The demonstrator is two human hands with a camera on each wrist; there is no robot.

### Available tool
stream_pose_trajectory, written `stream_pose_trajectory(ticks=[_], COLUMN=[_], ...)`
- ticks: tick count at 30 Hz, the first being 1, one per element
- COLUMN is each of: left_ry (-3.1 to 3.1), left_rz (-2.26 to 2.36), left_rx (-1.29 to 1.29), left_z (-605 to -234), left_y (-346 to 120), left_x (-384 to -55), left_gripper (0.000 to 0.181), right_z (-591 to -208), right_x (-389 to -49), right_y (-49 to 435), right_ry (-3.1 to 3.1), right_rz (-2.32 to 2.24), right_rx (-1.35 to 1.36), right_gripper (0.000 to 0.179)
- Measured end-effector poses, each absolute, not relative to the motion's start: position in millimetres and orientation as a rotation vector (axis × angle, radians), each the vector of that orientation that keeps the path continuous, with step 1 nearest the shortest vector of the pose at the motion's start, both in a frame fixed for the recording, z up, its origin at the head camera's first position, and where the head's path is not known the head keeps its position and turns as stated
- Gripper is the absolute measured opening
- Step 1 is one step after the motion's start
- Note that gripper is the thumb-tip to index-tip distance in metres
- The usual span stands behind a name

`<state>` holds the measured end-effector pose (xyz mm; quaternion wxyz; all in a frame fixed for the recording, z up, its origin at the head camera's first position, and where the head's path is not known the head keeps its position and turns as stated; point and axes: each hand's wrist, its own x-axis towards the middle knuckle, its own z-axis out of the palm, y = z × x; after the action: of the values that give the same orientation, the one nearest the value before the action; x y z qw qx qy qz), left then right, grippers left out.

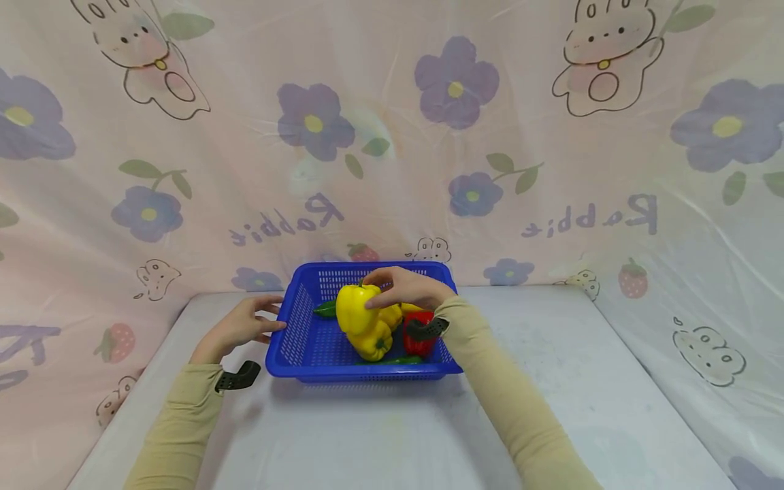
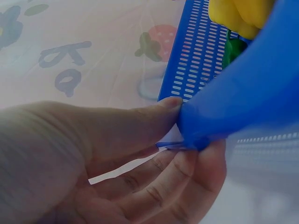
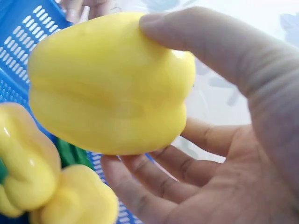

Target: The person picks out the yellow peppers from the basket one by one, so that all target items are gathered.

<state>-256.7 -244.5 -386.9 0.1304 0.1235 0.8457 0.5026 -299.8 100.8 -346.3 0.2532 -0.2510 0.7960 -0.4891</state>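
Observation:
In the head view my right hand (image 1: 412, 288) holds a yellow bell pepper (image 1: 354, 312) over the blue basket (image 1: 361, 371). The right wrist view shows the thumb on one side of this pepper (image 3: 112, 88) and the fingers curled against the other. At the basket's left end, my left hand (image 1: 240, 325) pinches the rim; its thumb lies on top and its fingers underneath in the left wrist view. Inside the basket are more yellow peppers (image 1: 372, 342), a red bell pepper (image 1: 415, 341) partly behind the right wrist, and long green vegetables (image 1: 326, 309).
The basket stands on a white-covered table (image 1: 343, 435) towards its back edge. Behind it hangs a pale curtain (image 1: 392, 177) printed with flowers and rabbits, which also runs along both sides. A dark strap mount (image 1: 240, 376) juts from the left wrist.

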Motion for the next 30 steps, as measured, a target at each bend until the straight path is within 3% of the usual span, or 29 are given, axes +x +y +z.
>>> stream_pose_trajectory(ticks=[30], left_ry=[2.455], left_rz=[1.433], left_rx=[0.403], left_z=[-381.7], left_y=[-243.6], left_x=[-254.5], left_gripper=[0.064], right_z=[-312.2], right_x=[-285.3], right_y=[244.1], right_ry=[2.287], right_rz=[-1.603], right_rx=[-0.549], right_gripper=[0.061])
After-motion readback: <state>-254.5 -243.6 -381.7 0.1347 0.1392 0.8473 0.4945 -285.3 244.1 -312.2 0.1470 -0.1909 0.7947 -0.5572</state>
